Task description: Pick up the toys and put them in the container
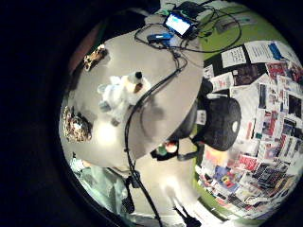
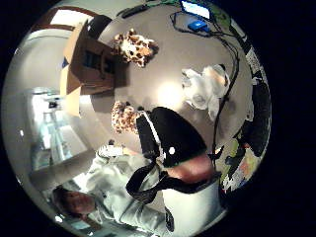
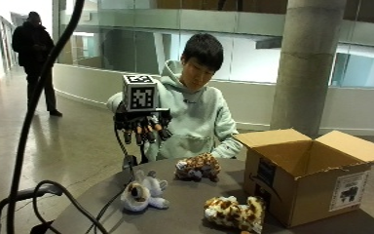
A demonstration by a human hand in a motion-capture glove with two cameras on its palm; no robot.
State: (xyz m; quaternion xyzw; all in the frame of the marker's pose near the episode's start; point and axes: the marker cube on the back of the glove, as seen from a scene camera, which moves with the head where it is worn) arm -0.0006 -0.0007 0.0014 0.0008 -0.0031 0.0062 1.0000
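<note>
Three soft toys on the round table [image 3: 193, 204], none in the box [image 3: 310, 180] yet. Gloved right hand [image 3: 141, 127] up in the air, fingers [image 3: 149, 131] hanging loose and a bit spread, holding nothing. White dog toy [image 3: 141, 192] right below the hand, lying on its side, head toward the table edge. Spotted toy [image 3: 198, 167] further in, near the person. Giraffe toy [image 3: 233, 212] just beside the box. Probably straight down next, to the white dog.

3 plush toys [image 3: 198, 167] beside open cardboard box [image 3: 310, 180]
</note>
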